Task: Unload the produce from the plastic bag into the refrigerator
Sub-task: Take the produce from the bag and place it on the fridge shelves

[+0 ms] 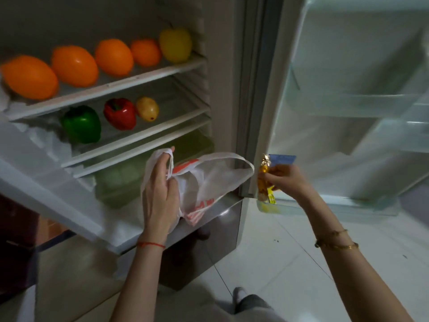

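Meanwhile the left hand (160,198) gripped the plastic bag (204,182) by one handle before the refrigerator (222,89), likely keeping its mouth open, while the right hand (284,178) pinched a yellow packet (264,180) beside the door's lowest bin (325,206)

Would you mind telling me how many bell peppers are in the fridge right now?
3: a yellow bell pepper at the right end of the upper shelf, and a green bell pepper and red bell pepper side by side on the shelf below. Others may be hidden.
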`<state>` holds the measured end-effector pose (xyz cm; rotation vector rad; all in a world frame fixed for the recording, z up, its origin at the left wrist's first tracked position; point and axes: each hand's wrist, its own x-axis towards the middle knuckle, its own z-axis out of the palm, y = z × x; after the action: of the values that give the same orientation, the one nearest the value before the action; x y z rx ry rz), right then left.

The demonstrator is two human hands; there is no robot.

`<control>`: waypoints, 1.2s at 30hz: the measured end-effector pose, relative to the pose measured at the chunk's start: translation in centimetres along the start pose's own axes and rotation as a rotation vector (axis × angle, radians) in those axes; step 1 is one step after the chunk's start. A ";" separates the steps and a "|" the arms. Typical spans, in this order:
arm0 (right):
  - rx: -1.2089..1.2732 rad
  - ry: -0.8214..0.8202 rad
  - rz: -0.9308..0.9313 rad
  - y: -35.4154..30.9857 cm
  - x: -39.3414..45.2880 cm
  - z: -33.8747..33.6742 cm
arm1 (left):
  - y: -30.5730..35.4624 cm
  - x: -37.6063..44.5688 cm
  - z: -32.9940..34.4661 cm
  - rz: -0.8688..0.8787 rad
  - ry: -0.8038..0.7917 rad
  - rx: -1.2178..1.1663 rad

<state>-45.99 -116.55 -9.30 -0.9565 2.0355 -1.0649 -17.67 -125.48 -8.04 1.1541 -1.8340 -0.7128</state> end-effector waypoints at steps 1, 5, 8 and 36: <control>-0.025 0.003 0.048 1.1 0.1 -0.8 | 0.1 -0.1 0.2 -0.008 0.001 0.005; -0.137 0.036 0.184 4.4 1.2 -2.3 | 0.4 -0.6 0.7 -0.011 0.028 0.035; -0.209 0.022 0.235 5.8 2.9 -1.8 | 0.5 -0.8 0.8 -0.051 0.047 0.072; -0.437 -0.315 -0.115 -1.4 5.2 -0.8 | 2.5 -5.5 -0.2 -0.286 0.316 0.396</control>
<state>-48.98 -121.03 -8.79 -1.3789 1.9968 -0.4836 -17.32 -119.48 -7.80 1.7054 -1.5946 -0.2972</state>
